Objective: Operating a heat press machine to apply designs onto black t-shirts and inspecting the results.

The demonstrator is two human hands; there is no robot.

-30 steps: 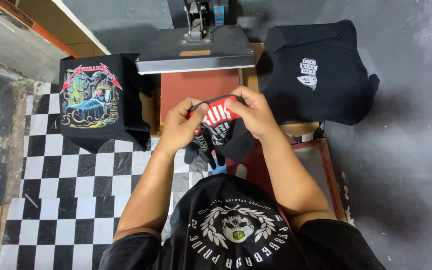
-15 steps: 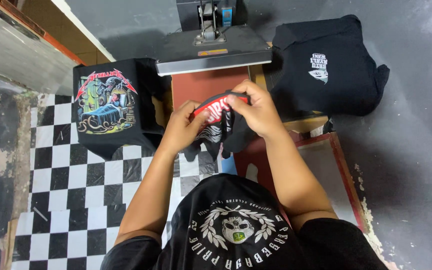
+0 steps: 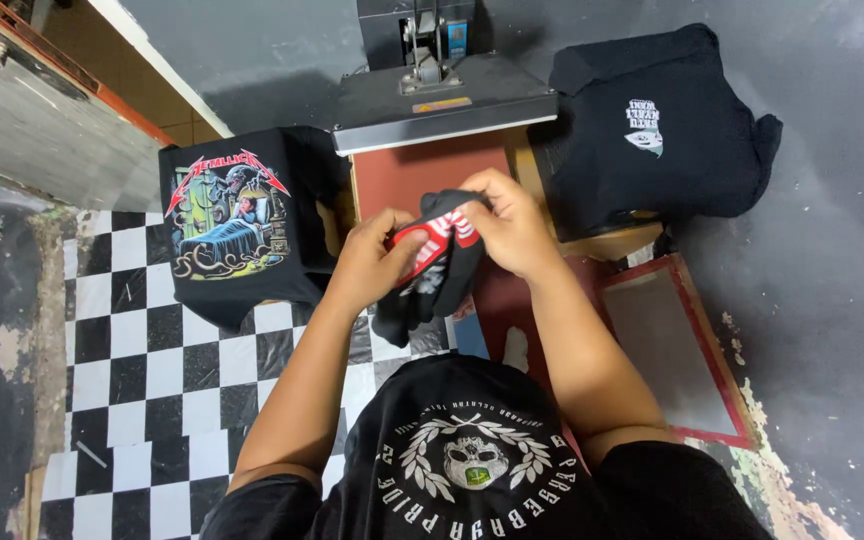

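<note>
The heat press (image 3: 442,100) stands at the far middle, its grey upper plate lifted, and the red lower plate (image 3: 430,172) under it is bare; nothing is laid on it yet. On the left side of the press a black shirt with a colourful printed picture (image 3: 237,225) is spread flat, which I judge already finished. On the right side a pile of folded black shirts (image 3: 667,130) waits, the top one with a small white print. A red-framed screen (image 3: 677,345) lies near the right, on the floor. Both hands hold a small black garment with red and white print (image 3: 430,262) above the near edge of the red plate. The left hand (image 3: 377,262) and right hand (image 3: 510,225) pinch its upper edge with the fingers pressed together on the cloth. It hangs crumpled, so spreading and pressing seem still ahead.
</note>
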